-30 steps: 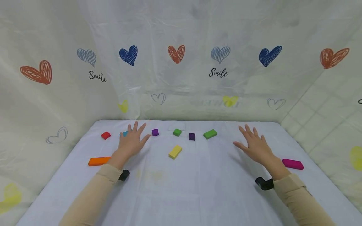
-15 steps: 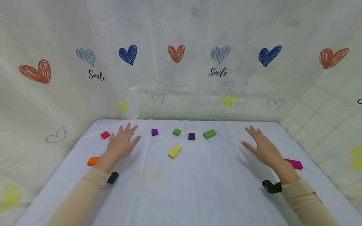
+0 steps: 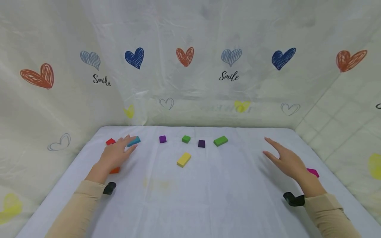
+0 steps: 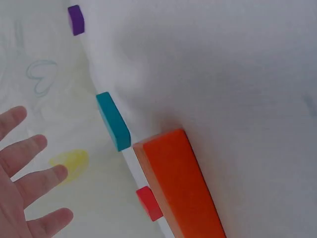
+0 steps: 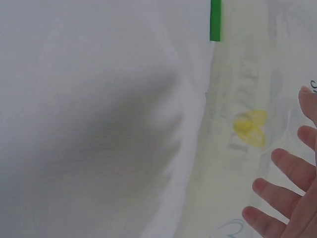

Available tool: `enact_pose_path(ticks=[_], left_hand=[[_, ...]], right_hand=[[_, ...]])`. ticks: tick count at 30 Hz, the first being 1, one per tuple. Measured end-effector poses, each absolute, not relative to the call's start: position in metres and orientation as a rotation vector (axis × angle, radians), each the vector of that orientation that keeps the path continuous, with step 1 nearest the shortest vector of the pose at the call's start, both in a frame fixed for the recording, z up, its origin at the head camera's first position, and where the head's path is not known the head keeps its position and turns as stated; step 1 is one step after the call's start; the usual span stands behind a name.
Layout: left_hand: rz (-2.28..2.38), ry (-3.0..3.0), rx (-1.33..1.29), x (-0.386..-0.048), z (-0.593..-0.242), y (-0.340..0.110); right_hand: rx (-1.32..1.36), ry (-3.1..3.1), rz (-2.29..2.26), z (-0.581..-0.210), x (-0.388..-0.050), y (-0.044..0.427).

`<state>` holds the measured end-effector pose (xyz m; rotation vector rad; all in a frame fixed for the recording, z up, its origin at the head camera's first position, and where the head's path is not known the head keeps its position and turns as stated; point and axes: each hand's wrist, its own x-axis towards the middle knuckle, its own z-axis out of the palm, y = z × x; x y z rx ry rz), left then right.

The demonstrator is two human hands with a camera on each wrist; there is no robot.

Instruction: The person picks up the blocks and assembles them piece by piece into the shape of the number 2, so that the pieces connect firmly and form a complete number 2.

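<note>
My left hand (image 3: 114, 154) hovers above the left part of the table with fingers spread and nothing held. Beneath and around it lie an orange block (image 4: 181, 183), a red block (image 3: 110, 141) and a blue block (image 3: 133, 141). In the head view the hand and wrist hide most of the orange one. Over the right side, my right hand (image 3: 288, 162) is held in the air, fingers extended and holding nothing. A magenta block (image 3: 313, 172) lies beyond its wrist, partly covered by it.
Across the back stand a purple block (image 3: 162, 139), a small green block (image 3: 186, 139), a dark purple block (image 3: 201, 143) and a longer green block (image 3: 221, 141). A yellow block (image 3: 184, 159) lies nearer the middle. A heart-printed sheet (image 3: 208, 92) rises behind the white table (image 3: 190, 211).
My left hand has shifted left, uncovering the blue block and covering much of the orange one. The right hand has moved right and slightly nearer, over part of the magenta block. The blocks stayed put.
</note>
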<state>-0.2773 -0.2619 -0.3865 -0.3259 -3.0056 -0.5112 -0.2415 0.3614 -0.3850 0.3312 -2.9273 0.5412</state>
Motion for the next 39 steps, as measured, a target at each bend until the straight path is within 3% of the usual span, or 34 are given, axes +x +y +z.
enact_pose_path(ticks=[9, 39], left_hand=[[-0.672, -3.048, -0.213, -0.274, -0.389, -0.292], [-1.026, -3.084, -0.315, -0.258, -0.374, -0.343]], right_hand=[[0.36, -2.882, 0.555, -0.388, -0.238, 0.38], [0.333, -2.895, 0.535, -0.397, -0.227, 0.451]])
